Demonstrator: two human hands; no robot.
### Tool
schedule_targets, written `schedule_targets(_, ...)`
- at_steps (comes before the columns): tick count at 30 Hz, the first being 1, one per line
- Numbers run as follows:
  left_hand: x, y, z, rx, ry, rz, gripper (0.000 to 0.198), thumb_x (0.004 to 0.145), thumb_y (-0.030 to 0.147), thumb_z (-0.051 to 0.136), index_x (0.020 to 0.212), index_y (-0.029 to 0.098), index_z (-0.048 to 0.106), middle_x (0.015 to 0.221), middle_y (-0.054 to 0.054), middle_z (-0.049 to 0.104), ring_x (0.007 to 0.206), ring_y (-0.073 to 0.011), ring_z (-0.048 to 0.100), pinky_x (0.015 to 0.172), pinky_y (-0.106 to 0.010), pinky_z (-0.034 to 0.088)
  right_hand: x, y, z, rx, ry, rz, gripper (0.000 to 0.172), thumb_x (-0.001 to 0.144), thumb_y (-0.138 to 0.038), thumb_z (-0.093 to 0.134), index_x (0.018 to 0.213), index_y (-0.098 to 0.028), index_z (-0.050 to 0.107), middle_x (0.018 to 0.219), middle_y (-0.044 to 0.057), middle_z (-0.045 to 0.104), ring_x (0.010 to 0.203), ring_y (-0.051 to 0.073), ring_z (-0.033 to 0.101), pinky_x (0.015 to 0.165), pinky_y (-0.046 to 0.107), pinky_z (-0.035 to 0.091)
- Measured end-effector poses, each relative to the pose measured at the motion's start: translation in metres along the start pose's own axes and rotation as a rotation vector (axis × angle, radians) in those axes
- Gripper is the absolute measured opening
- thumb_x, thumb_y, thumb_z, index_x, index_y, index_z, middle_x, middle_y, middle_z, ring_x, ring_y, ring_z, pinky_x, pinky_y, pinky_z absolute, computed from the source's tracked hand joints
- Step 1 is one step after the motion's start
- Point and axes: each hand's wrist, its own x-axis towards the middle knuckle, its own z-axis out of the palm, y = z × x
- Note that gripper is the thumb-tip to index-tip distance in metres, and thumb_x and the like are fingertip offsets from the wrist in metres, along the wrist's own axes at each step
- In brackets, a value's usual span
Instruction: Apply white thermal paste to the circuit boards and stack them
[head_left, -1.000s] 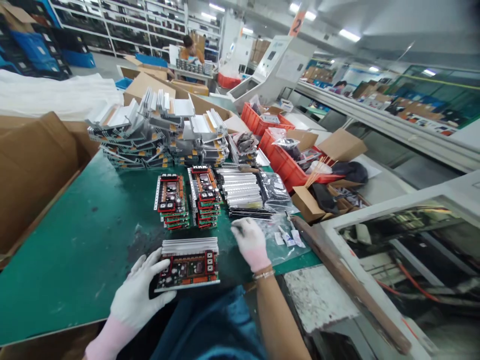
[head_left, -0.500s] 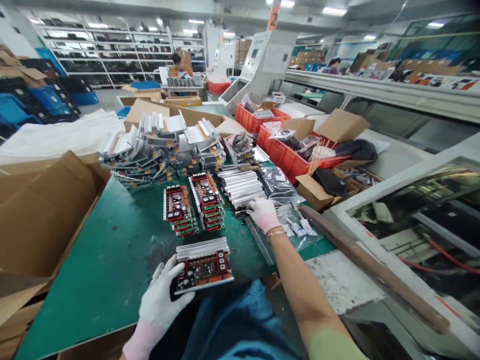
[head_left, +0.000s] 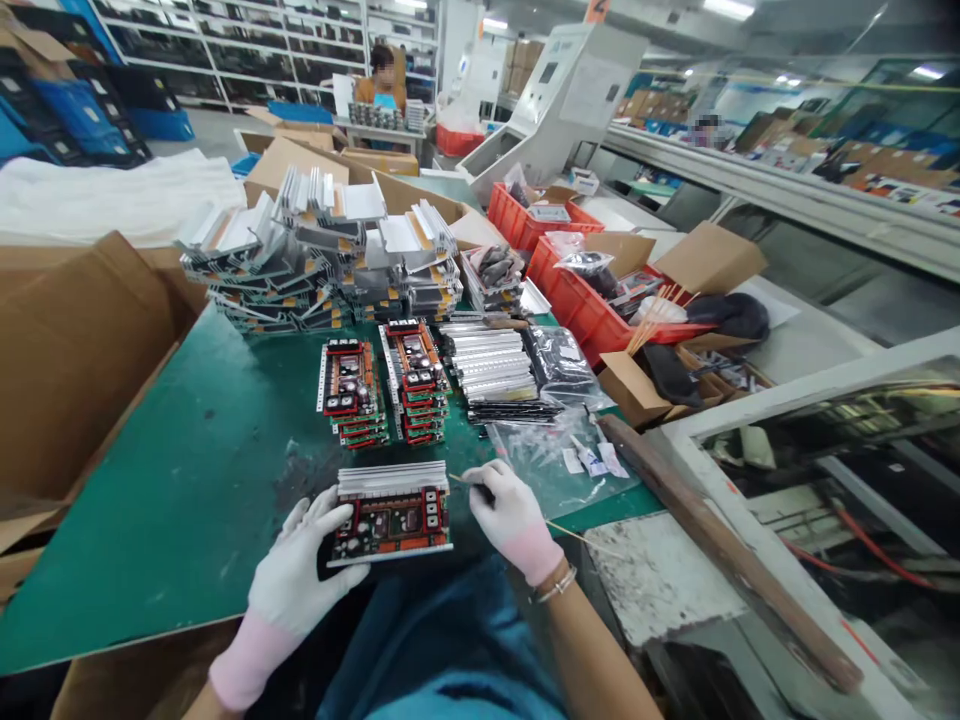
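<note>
Both hands wear white gloves with pink cuffs. My left hand [head_left: 307,545] grips the left end of a circuit board [head_left: 394,525] with a ribbed silver heat sink [head_left: 391,478] along its far side. To the right of that board, my right hand [head_left: 506,510] is closed around a thin wooden stick [head_left: 577,536]. The stick's tip lies close to the board's upper right corner; whether they touch I cannot tell. Just beyond are two stacks of circuit boards, a left stack [head_left: 347,385] and a right stack [head_left: 415,375]. Silver metal strips [head_left: 491,362] lie piled beside them.
Heat sinks [head_left: 322,260] are heaped at the back of the green table [head_left: 172,490]. Red crates [head_left: 574,300] and a small carton [head_left: 634,388] stand right. Small tubes [head_left: 592,460] lie on clear plastic. A wooden bar [head_left: 720,545] slants along the right edge. A co-worker [head_left: 382,85] sits far off.
My right hand has come back from the metal strips toward the board and now holds a thin stick. My left hand keeps its hold on the board. The camera view has shifted.
</note>
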Motion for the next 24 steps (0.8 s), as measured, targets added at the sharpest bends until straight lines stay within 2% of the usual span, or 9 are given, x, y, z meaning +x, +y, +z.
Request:
schedule_targets(2,-0.001,0.0,0.0,-0.014,-0.013,-0.004,0.054,0.073,0.04,0.073,0.123,0.029,0.057,0.142,-0.005,0.056,0.131,-0.0357,0.052,0.102,-0.05,0.053,-0.005,0.006,0.008,0.127,-0.016,0.068,0.017,0.085,-0.012,0.057,0.085,-0.023,0.07,0.087,0.002,0.07,0.082,0.016,0.07,0.076,0.025,0.055)
schedule_targets(4,-0.002,0.0,0.0,-0.014,-0.02,-0.018,0.053,0.074,0.041,0.074,0.122,0.028,0.058,0.142,-0.005,0.056,0.132,-0.0372,0.05,0.1,-0.051,0.054,-0.005,0.009,0.012,0.173,-0.017,0.097,0.014,0.086,-0.014,0.059,0.085,-0.023,0.071,0.087,0.002,0.07,0.082,0.016,0.07,0.076,0.025,0.056)
schedule_targets(10,-0.004,0.0,0.002,0.012,-0.028,-0.036,0.055,0.072,0.042,0.075,0.122,0.029,0.059,0.145,-0.005,0.053,0.132,-0.0373,0.05,0.099,-0.049,0.055,-0.003,0.008,0.014,0.091,-0.082,0.066,0.02,0.089,-0.015,0.056,0.093,-0.025,0.073,0.089,0.002,0.069,0.08,0.014,0.07,0.075,0.022,0.053)
schedule_targets(15,-0.003,0.001,0.001,0.006,-0.036,-0.041,0.056,0.071,0.039,0.077,0.122,0.028,0.058,0.142,-0.004,0.056,0.132,-0.0373,0.05,0.099,-0.049,0.055,-0.007,0.006,0.013,-0.233,-0.097,-0.064,0.023,0.094,-0.018,0.052,0.101,-0.025,0.073,0.086,0.003,0.067,0.074,0.014,0.067,0.064,0.02,0.047)
schedule_targets(18,-0.001,0.003,-0.001,-0.002,-0.038,-0.027,0.054,0.072,0.042,0.076,0.121,0.028,0.058,0.142,-0.005,0.056,0.132,-0.0363,0.05,0.102,-0.049,0.053,-0.001,0.006,0.01,-0.369,-0.141,-0.17,0.023,0.096,-0.019,0.049,0.099,-0.024,0.072,0.084,0.004,0.067,0.078,0.015,0.065,0.064,0.021,0.045)
schedule_targets(24,0.001,0.006,-0.004,0.005,-0.048,-0.03,0.055,0.07,0.039,0.077,0.12,0.026,0.059,0.143,-0.005,0.055,0.133,-0.0346,0.049,0.106,-0.047,0.051,0.015,0.017,0.009,-0.244,-0.166,-0.235,0.015,0.094,-0.017,0.056,0.088,-0.022,0.07,0.087,0.002,0.069,0.081,0.015,0.067,0.069,0.022,0.047)
